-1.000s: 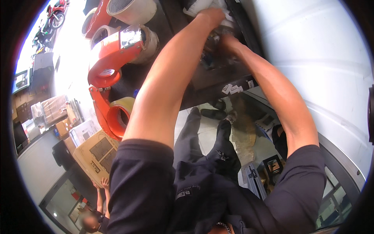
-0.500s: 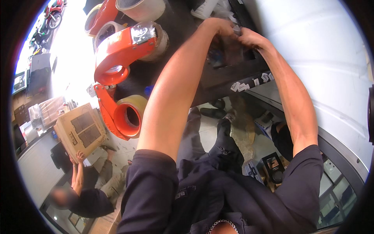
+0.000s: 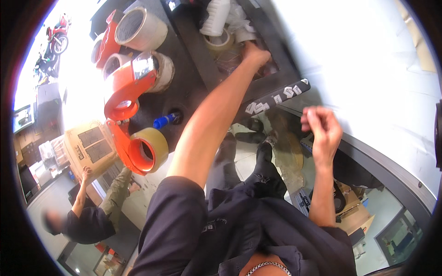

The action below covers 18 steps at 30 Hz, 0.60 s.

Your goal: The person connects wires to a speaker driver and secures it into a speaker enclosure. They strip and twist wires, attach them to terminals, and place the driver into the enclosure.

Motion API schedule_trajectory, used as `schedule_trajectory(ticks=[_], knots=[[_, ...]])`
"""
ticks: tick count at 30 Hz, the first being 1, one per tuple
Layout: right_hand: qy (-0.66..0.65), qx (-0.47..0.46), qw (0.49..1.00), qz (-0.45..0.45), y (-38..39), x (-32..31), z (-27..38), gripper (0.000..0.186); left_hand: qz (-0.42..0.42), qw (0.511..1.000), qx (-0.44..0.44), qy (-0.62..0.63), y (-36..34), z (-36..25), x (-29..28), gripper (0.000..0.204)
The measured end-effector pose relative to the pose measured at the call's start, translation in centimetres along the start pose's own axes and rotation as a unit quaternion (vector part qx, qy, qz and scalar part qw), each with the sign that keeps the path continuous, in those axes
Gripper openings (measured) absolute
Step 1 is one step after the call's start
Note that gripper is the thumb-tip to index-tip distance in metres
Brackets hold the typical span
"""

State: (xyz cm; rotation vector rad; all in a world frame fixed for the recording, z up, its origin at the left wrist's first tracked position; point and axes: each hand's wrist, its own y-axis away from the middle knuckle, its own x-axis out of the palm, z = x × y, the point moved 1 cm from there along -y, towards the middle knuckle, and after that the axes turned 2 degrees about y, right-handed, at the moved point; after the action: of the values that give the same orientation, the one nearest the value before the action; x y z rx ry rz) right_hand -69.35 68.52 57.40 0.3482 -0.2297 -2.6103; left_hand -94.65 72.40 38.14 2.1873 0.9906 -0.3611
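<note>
We are reaching our left hand (image 3: 255,53) into a black tray (image 3: 276,76), fingers curled down and hidden, so we cannot tell whether they are gripping anything; a clear tape roll (image 3: 220,41) is lying flat just beside them, its hole facing up, with a white bottle (image 3: 216,17) beyond it. Our right hand (image 3: 322,129) is hovering loosely curled and empty, well apart from the tray. White square labels are dotting the tray's black front edge (image 3: 276,99). Left, orange tape dispensers (image 3: 131,87) are lying, and a co-worker is lifting a tan cardboard box (image 3: 90,147).
</note>
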Motion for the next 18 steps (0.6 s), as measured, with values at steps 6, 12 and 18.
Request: schedule_trajectory(ticks=[6,12,18], knots=[[0.004,0.202,0.979,-0.017,9.0,-5.0,-14.3,0.013,0.102,0.989,0.021,-0.104,1.4,-1.8,-2.8,0.099],[-0.061,0.418,0.886,-0.192,32.7,-13.6,-31.6,0.025,0.0,0.992,0.036,-0.117,2.1,-2.2,-2.0,0.092],[-0.019,0.61,0.758,-0.229,52.2,-8.2,-33.8,0.019,0.074,0.958,0.094,-0.261,3.8,-5.5,-3.6,0.083]])
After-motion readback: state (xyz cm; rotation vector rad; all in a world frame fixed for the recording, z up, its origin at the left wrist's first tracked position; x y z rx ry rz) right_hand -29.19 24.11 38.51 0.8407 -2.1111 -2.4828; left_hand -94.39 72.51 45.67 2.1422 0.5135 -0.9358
